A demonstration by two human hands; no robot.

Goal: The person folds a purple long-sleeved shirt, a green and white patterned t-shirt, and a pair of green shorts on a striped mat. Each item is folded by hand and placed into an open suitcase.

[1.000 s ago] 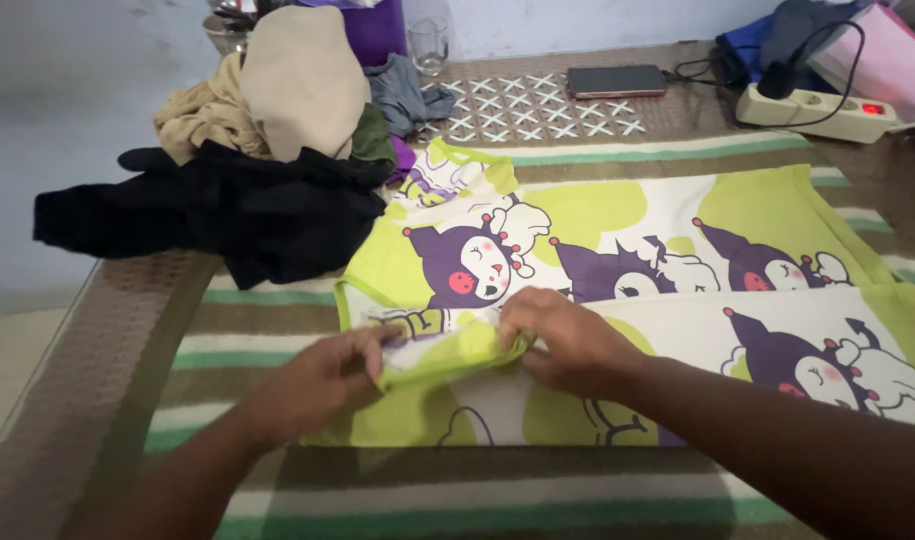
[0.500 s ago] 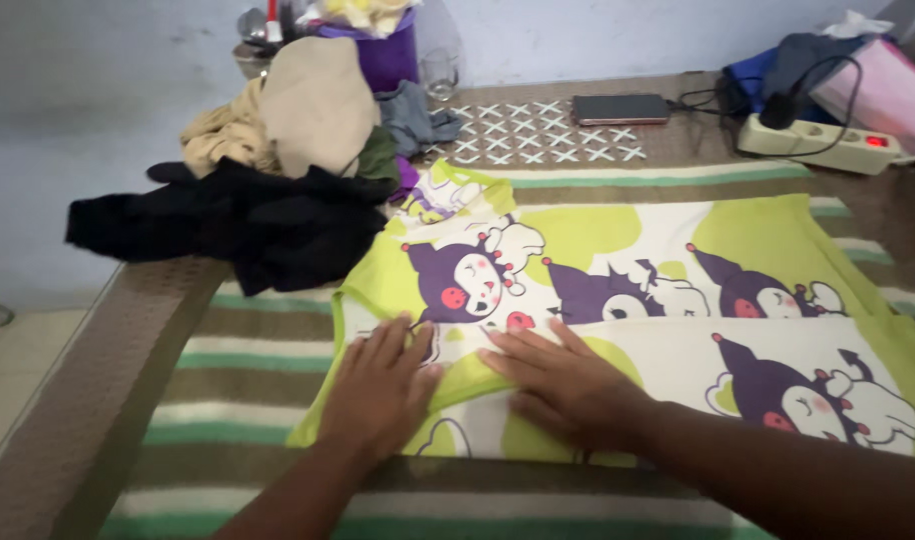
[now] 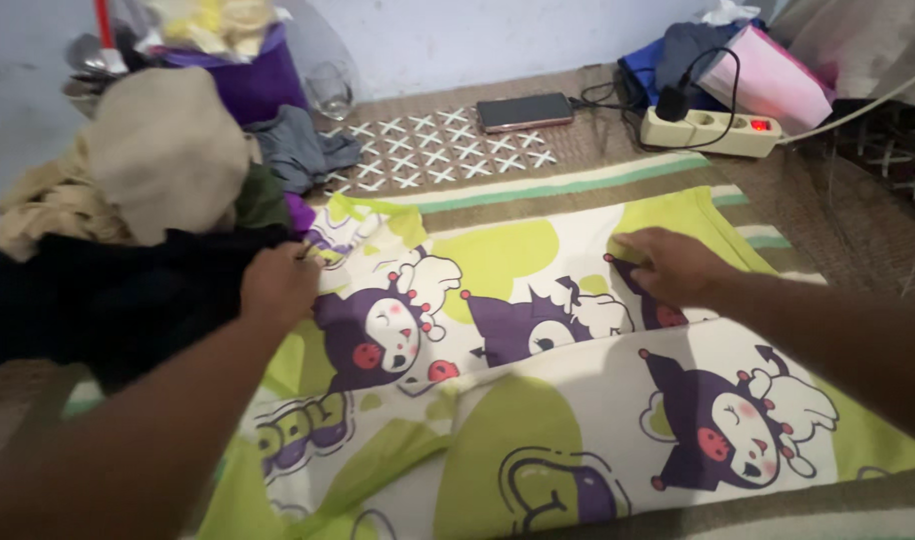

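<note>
A lime-green and white cloth [image 3: 498, 250] printed with purple cartoon figures lies spread on a striped mat, its near part folded over. My left hand [image 3: 280, 282] is closed on the cloth's far left edge, beside the dark pile of clothes. My right hand [image 3: 670, 264] rests on the cloth further right, fingers pinching its surface near a purple figure. The cloth's near left corner is rumpled.
A heap of clothes, black [image 3: 98, 300], beige [image 3: 163, 150] and grey [image 3: 298, 150], sits at the left. Behind are a purple bucket [image 3: 253, 85], a glass [image 3: 333, 92], a phone [image 3: 525, 111], a power strip [image 3: 713, 130] with cables, and pink and blue items [image 3: 763, 75].
Both hands left the near folded edge, where they had pressed flat, and reached away to the cloth's far side, left hand to the left edge, right hand to the right. The view shifted closer.
</note>
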